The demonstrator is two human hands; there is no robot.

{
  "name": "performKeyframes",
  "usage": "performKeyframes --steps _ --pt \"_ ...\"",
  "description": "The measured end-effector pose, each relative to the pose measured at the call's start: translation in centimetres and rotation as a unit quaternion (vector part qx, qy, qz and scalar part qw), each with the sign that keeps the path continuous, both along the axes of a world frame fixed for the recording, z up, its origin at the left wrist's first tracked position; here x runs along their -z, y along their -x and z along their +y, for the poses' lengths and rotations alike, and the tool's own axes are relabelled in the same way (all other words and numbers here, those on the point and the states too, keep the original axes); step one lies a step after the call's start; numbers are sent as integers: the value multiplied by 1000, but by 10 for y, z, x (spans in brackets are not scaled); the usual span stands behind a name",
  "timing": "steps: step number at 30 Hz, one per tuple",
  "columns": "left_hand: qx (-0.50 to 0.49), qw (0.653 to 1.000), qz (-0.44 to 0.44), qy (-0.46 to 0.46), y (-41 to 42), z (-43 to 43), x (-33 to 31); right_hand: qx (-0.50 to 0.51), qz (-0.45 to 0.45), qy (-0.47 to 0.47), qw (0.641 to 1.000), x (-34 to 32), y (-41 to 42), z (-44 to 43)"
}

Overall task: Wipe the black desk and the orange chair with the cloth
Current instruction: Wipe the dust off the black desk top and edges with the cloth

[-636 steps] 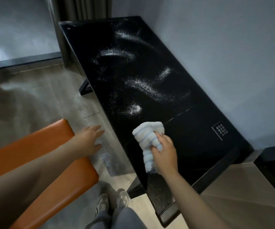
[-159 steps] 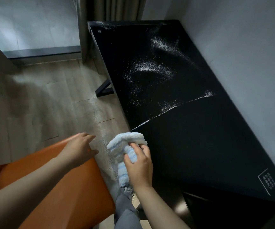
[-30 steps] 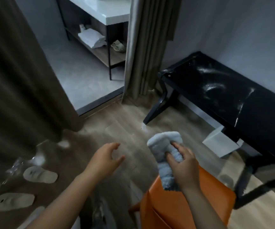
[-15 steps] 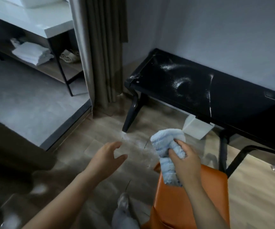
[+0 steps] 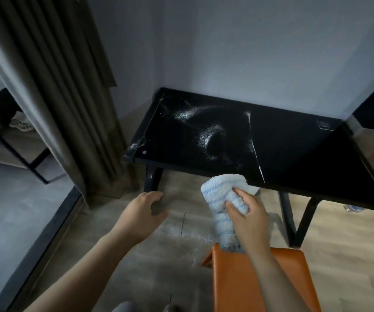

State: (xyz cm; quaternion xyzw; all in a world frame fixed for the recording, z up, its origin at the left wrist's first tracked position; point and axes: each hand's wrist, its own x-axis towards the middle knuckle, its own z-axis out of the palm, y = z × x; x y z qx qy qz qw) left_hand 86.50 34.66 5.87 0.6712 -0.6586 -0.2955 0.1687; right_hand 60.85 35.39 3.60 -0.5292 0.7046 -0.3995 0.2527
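- Since half a second ago the view has swung to face the black desk (image 5: 294, 154) more squarely; both hands have kept nearly the same pose in front of the body.
- Right hand (image 5: 247, 218) grips the bunched light-blue cloth (image 5: 220, 199), its fingers (image 5: 237, 200) curled round the middle of it. The upper end of the cloth bulges above the hand, near the front edge of the tabletop; whether it touches that edge I cannot tell from this angle.
- The lower end of the cloth hangs down to the back edge of the orange chair (image 5: 255, 282), which stands below the right forearm, in front of the desk.
- Left hand (image 5: 141, 216) hovers over the wooden floor (image 5: 159, 266), holding nothing, its fingers loosely bent and spread.
- White powder (image 5: 206, 136) lies in smears on the left half of the tabletop, bounded by a thin white line; the right half looks dark and clean.
- A scatter of pale dust shows on the floor between the hands.
- A brown curtain (image 5: 69, 86) hangs left of the desk, against the grey wall (image 5: 249, 46).
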Motion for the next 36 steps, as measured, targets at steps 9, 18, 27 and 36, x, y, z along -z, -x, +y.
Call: performKeyframes --steps 9,18,27,36 --pt "100 995 18 -10 3 -147 8 91 13 -10 996 0 3 -90" --pt "200 979 41 -28 3 -280 3 198 24 -11 980 -13 -16 -174" --pt "236 970 43 -43 27 -361 14 229 36 -38 972 -13 9 -241" --pt "220 972 13 -86 91 -451 36 215 14 -54 975 7 89 -347"
